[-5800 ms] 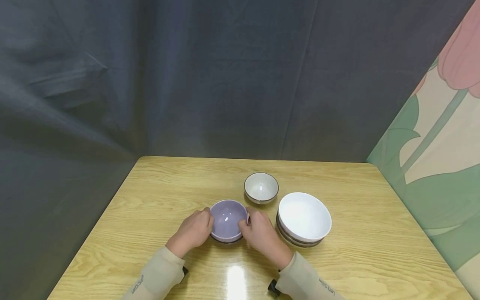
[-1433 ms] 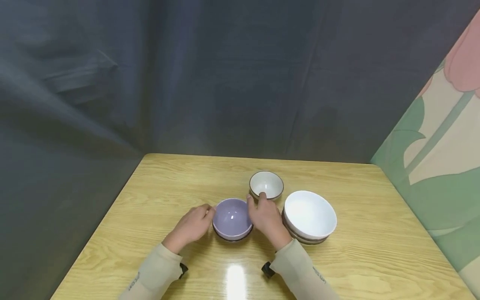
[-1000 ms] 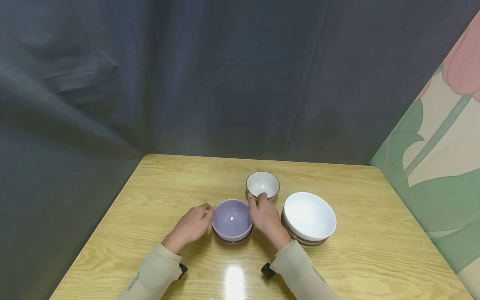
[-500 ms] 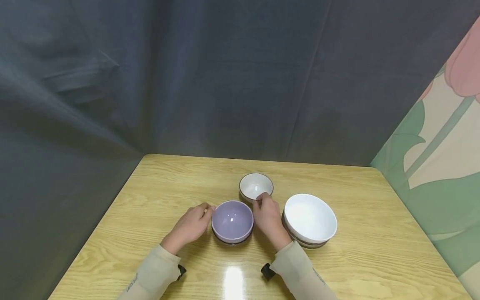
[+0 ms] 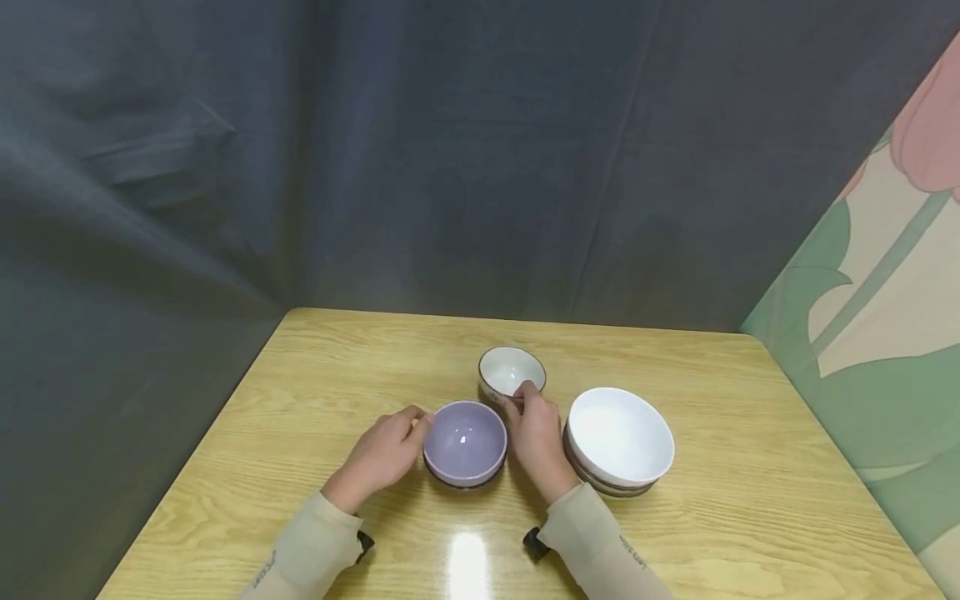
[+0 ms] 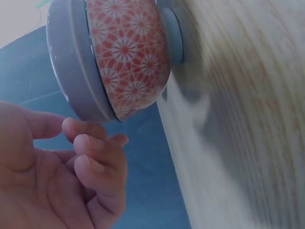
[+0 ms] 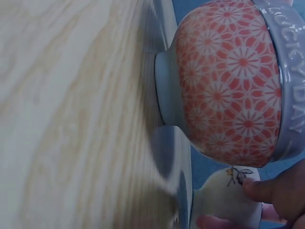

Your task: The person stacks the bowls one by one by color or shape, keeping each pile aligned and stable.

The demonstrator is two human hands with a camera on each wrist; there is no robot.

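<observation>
A purple bowl [image 5: 465, 442] sits nested in a bowl with a red flower pattern [image 7: 228, 81], which stands on the table. My left hand [image 5: 378, 457] is at the left side of this pair; its loosely bent fingertips [image 6: 88, 143] are right by the purple rim, not wrapped around it. Behind the pair is a small white bowl [image 5: 504, 371] with a dark rim and a painted flower on its side. My right hand [image 5: 538, 433] pinches its near right rim, with the thumb [image 7: 257, 190] on the outside.
A large white bowl [image 5: 621, 435] sits on a dark-rimmed stack to the right of my right forearm. The wooden table [image 5: 345, 358] ends at a dark curtain [image 5: 450, 167] behind and on the left. A floral cloth [image 5: 885, 350] hangs on the right.
Earlier both hands gripped the purple bowl. The right hand has since moved to the small white bowl, which has shifted left toward the nested pair. My left hand has loosened and stayed near the purple rim.
</observation>
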